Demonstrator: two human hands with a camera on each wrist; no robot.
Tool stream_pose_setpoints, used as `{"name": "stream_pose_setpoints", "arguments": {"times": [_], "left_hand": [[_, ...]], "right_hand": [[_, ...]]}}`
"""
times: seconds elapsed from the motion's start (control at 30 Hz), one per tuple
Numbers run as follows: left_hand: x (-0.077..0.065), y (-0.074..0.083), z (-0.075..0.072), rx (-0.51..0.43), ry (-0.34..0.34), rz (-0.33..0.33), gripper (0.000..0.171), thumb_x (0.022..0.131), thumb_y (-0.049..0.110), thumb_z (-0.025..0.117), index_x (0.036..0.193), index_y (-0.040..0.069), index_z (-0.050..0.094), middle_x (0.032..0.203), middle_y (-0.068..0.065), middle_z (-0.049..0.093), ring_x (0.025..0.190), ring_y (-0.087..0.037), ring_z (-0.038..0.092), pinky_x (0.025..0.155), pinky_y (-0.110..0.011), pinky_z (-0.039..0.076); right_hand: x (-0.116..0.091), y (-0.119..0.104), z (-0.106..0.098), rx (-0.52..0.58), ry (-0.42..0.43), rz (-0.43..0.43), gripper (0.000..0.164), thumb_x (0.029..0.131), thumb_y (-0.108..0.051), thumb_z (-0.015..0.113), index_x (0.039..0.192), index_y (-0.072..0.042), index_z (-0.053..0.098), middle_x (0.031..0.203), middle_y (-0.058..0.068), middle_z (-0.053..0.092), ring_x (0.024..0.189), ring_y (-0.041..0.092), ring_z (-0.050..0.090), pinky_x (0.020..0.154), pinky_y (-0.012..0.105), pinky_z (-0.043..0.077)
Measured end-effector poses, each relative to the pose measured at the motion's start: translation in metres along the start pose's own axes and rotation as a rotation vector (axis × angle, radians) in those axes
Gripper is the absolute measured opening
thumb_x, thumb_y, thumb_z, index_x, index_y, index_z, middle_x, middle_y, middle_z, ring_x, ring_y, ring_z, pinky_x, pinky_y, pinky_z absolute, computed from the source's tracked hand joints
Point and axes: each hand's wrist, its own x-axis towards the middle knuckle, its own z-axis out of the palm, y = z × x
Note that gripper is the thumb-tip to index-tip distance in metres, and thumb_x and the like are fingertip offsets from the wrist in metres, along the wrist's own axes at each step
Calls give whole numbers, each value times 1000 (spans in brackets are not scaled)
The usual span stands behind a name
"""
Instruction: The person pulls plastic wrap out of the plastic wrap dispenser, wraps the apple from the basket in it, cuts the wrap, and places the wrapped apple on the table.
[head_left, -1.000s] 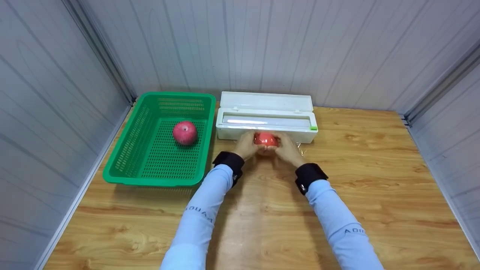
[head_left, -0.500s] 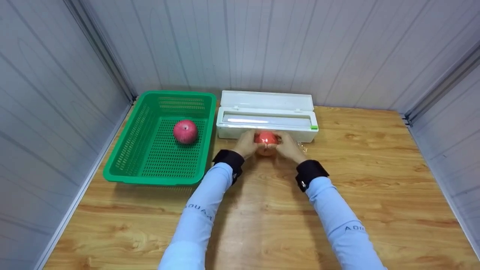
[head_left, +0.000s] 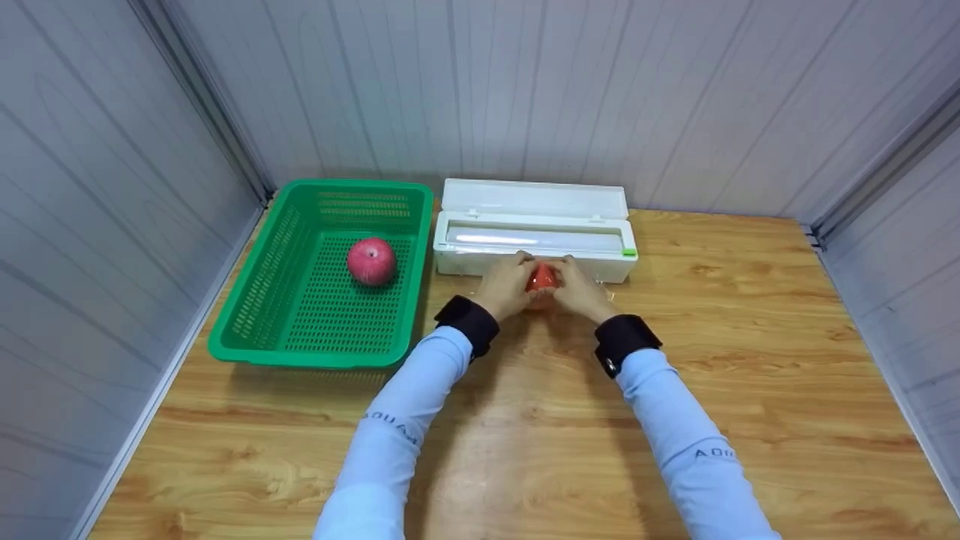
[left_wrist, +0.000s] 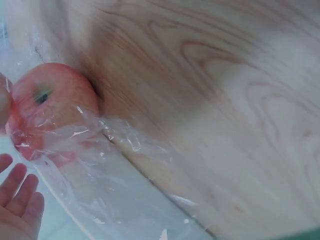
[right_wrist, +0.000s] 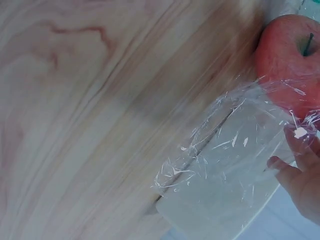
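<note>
A red apple [head_left: 541, 278] sits between both hands, close in front of the white cling film box [head_left: 592, 265]. Clear cling film [left_wrist: 125, 150] lies over part of the apple and stretches across the box's face; it crumples along its edge in the right wrist view. My left hand [head_left: 507, 287] curls round the apple's left side, and several of its fingertips [left_wrist: 31, 189] show below the fruit in the left wrist view. At the right side, my right hand [head_left: 583, 292] pinches the cling film beside the apple, its fingers [right_wrist: 299, 142] overlapped by shiny folds.
A green plastic basket [head_left: 424, 247] holding another red apple [head_left: 371, 261] stands to the left. The film box has its lid [head_left: 536, 199] raised, a film roll [head_left: 536, 239] inside and a green slider [head_left: 628, 252] at its right end. Panel walls border the wooden table [head_left: 720, 315].
Both hands have shifted slightly at the apple; the left has turned further over it, its fingers now higher on the far side. Less of the apple shows between them. Basket and box stay put.
</note>
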Motion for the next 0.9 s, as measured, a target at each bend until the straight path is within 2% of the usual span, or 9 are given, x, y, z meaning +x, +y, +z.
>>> {"name": "stream_pose_setpoints", "arguments": {"times": [0.23, 0.4, 0.6, 0.73, 0.9], "left_hand": [[5, 0, -1, -83, -74, -91, 42, 81, 20, 69, 119, 5, 60, 106, -13, 61, 96, -25, 59, 84, -35, 49], [11, -1, -3, -127, -111, -113, 41, 80, 19, 69, 119, 7, 61, 104, -13, 61, 96, -25, 58, 85, -34, 48], [15, 0, -3, -173, -126, -123, 44, 79, 25, 71, 118, 8, 62, 101, -14, 62, 94, -25, 57, 84, -34, 48], [14, 1, -3, -145, -138, -116, 41, 79, 24, 71, 115, 7, 63, 101, -14, 62, 93, -26, 58, 83, -34, 48], [11, 2, -5, -92, -111, -93, 46, 79, 30, 71, 115, 4, 61, 102, -14, 60, 93, -27, 59, 83, -35, 49]], "right_hand": [[-1, -1, -1, -49, -6, -1, 51, 82, -8, 62, 129, 2, 47, 120, 21, 43, 113, 35, 47, 99, 46, 39], [2, 0, -2, -63, 10, -14, 50, 81, -13, 66, 125, 4, 51, 115, 23, 48, 109, 35, 47, 98, 46, 38], [4, 3, -2, 6, -11, 2, 46, 81, -5, 61, 124, 7, 49, 115, 23, 46, 106, 34, 48, 97, 44, 39], [3, 4, -1, 26, -27, 12, 47, 80, 0, 57, 125, 7, 48, 118, 24, 44, 110, 35, 47, 100, 45, 37], [3, 2, -2, 92, -34, 30, 50, 80, 3, 57, 129, 4, 47, 124, 25, 43, 117, 36, 42, 103, 46, 34]]}}
